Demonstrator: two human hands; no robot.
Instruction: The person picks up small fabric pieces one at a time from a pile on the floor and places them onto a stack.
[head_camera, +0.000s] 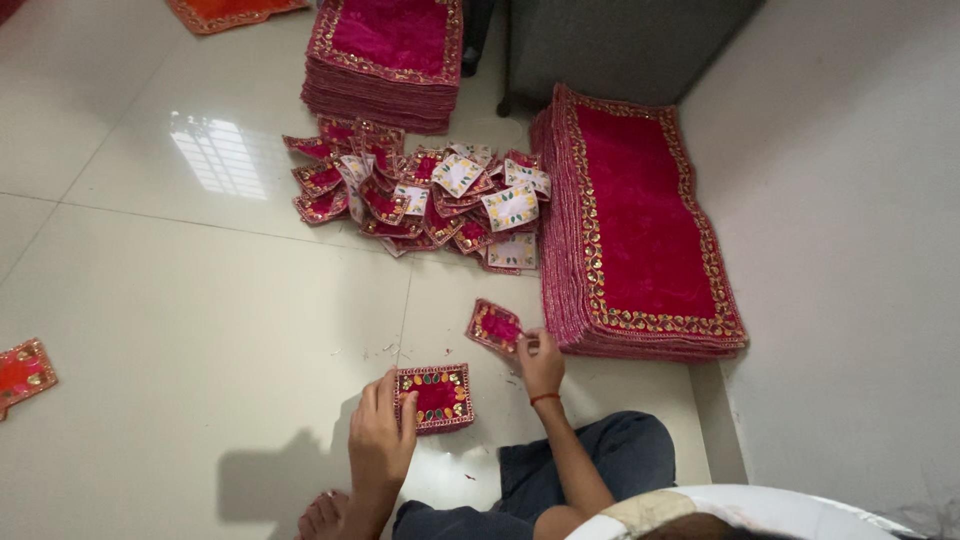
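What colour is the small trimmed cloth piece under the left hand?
Deep pink cloth piece with gold trim and multicoloured oval stones; the head view shows it, left hand at its edge.

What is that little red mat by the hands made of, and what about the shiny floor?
The small red mat under the left hand looks like soft, velvety cloth with a gold braid edge and coloured, gem-like bits, probably plastic or glass. The floor looks like polished glazed tile: it mirrors a window and shows thin joint lines.

Small mats (420, 195) between two stacks (640, 220)
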